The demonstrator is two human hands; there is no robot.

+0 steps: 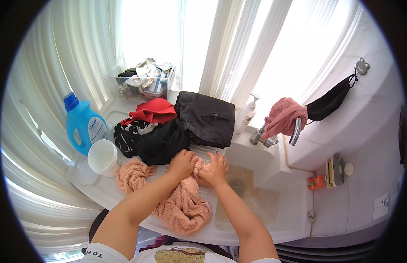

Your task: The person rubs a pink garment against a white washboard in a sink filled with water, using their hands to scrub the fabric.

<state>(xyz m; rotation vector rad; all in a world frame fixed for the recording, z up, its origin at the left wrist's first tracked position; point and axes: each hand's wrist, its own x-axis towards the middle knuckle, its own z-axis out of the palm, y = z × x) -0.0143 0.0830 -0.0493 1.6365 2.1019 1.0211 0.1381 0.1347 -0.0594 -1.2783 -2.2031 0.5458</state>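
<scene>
A peach-pink, bumpy-knit piece of laundry (183,208) lies bunched on the ribbed left side of a white laundry sink (295,219). Its upper end is gathered between my left hand (182,164) and my right hand (215,170). Both sets of fingers are closed on the fabric, the right hand's at the edge of the basin. A further coil of the same knit lies left of my left forearm; whether it is one piece cannot be told. Cloudy brownish water (247,206) stands in the basin to the right.
Black and patterned clothes (164,142), a red cloth (155,111) and folded dark trousers (205,118) lie behind my hands. A blue detergent bottle (83,125) and white tub (102,158) stand left. A pump bottle (246,116) stands near the faucet (295,133), which a pink towel (284,116) covers.
</scene>
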